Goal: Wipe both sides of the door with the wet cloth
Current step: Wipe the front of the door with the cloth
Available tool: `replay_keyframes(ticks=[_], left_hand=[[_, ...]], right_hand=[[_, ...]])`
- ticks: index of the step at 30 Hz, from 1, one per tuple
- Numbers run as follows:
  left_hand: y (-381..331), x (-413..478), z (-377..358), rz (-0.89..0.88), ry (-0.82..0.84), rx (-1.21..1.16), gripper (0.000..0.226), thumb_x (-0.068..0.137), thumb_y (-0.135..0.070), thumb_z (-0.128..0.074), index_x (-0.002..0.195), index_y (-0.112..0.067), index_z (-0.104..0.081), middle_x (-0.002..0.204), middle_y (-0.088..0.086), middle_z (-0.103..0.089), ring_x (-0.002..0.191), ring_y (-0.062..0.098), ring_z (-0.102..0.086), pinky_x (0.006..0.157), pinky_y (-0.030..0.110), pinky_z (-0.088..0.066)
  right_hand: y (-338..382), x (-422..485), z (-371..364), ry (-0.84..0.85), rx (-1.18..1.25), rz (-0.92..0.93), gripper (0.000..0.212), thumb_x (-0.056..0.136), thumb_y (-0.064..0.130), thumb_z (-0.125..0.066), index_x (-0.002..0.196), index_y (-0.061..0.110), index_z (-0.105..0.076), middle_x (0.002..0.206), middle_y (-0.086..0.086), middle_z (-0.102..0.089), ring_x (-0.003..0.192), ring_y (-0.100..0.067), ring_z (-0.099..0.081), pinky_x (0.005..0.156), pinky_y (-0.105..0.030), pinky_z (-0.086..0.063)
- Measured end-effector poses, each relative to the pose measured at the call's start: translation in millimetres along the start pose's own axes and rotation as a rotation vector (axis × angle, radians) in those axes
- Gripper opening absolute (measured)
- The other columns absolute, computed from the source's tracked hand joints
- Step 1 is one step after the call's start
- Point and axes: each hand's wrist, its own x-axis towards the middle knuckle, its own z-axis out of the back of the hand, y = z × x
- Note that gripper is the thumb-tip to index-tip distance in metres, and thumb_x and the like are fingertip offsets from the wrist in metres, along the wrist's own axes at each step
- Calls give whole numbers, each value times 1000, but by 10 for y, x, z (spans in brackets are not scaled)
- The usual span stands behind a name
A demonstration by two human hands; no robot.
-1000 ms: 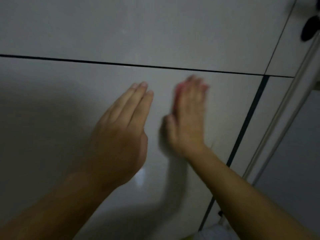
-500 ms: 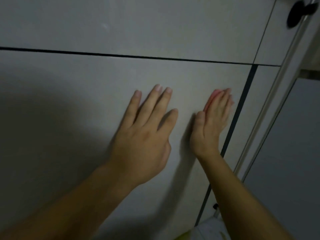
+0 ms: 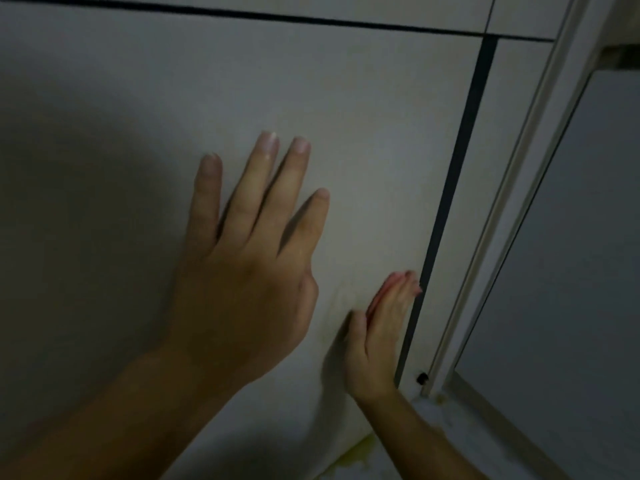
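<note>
The pale grey door (image 3: 346, 116) fills most of the view, crossed by a thin dark horizontal line near the top and a dark vertical strip (image 3: 460, 161) at the right. My left hand (image 3: 249, 268) lies flat on the door, fingers straight and slightly spread. My right hand (image 3: 381, 334) presses a pink cloth (image 3: 382, 292) flat against the door low down, just left of the dark strip. Only a thin edge of the cloth shows beside my fingers.
A pale door frame (image 3: 519, 188) runs diagonally at the right, with a grey wall (image 3: 581, 237) beyond it. A small dark stopper (image 3: 422, 377) sits at the frame's foot. Something yellowish (image 3: 356, 452) shows at the door's bottom edge.
My right hand has slid the cloth down the door along the dark strip, toward the bottom. The view has dropped lower, and my left hand stays flat on the door.
</note>
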Motion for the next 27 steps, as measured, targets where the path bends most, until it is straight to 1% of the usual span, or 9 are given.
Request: replay_keyframes(ticks=[2, 4, 7, 10, 13, 18, 20, 24, 27], left_hand=[[-33, 74, -17, -41, -24, -19, 66, 85, -26, -53, 150, -10, -47, 167, 19, -19, 155, 40, -12, 124, 58, 5], [-79, 177, -36, -47, -46, -36, 65, 86, -23, -53, 149, -8, -47, 166, 20, -21, 155, 41, -14, 125, 58, 1], [-172, 337, -46, -62, -45, -53, 64, 89, -24, -51, 151, -5, -44, 166, 22, -20, 155, 41, -12, 124, 61, -4], [-268, 455, -42, -56, -46, -84, 64, 94, -31, -41, 152, -5, -41, 166, 23, -17, 156, 40, -8, 125, 60, -3], [-318, 536, -48, -48, -41, -114, 63, 95, -32, -36, 151, -4, -42, 166, 22, -18, 156, 39, -10, 125, 58, 0], [-377, 574, -91, -61, -29, -69, 64, 88, -30, -50, 148, -7, -49, 166, 19, -20, 156, 38, -12, 123, 63, 2], [-389, 580, -107, -62, -22, -50, 64, 88, -31, -50, 148, -8, -50, 166, 19, -20, 155, 39, -12, 122, 64, 1], [-387, 567, -127, -51, -15, -28, 66, 91, -34, -46, 152, -10, -44, 167, 19, -16, 156, 39, -9, 122, 64, 3], [-467, 543, -188, -80, -13, -62, 66, 89, -33, -50, 150, -8, -47, 167, 19, -19, 156, 39, -12, 123, 63, 0]], right_hand=[[223, 421, 55, -68, 54, 36, 79, 106, 56, -13, 160, 2, 4, 169, -5, 18, 157, -27, 16, 126, -56, 6], [459, 1094, 231, -152, 80, 158, 72, 106, 45, -17, 160, 0, 1, 169, -7, 13, 157, -28, 13, 127, -49, 7], [591, 1673, 483, -206, 142, 202, 70, 104, 35, -27, 160, -2, -5, 170, -17, 4, 158, -30, 9, 127, -55, 2], [546, 1338, 452, -82, 56, 336, 74, 105, 36, -32, 157, -8, -5, 168, -21, 7, 157, -34, 11, 126, -60, 2], [425, 1202, 479, 34, -89, 487, 77, 106, 48, -23, 157, -5, -2, 167, -15, 12, 156, -35, 13, 127, -51, 6], [420, 2437, 932, -180, -77, 126, 75, 101, 44, -11, 161, 2, 5, 170, -13, 10, 158, -24, 12, 127, -43, 11], [364, 2415, 937, -178, -105, 150, 74, 102, 42, -12, 160, 0, 4, 170, -16, 7, 158, -25, 9, 127, -43, 11], [80, 1712, 775, -79, -139, 177, 74, 103, 41, -17, 159, -1, 8, 169, -15, 13, 157, -26, 15, 127, -52, 5], [246, 2041, 826, -104, -56, 53, 77, 100, 52, -5, 160, 7, 13, 169, -10, 19, 156, -19, 19, 127, -42, 13]])
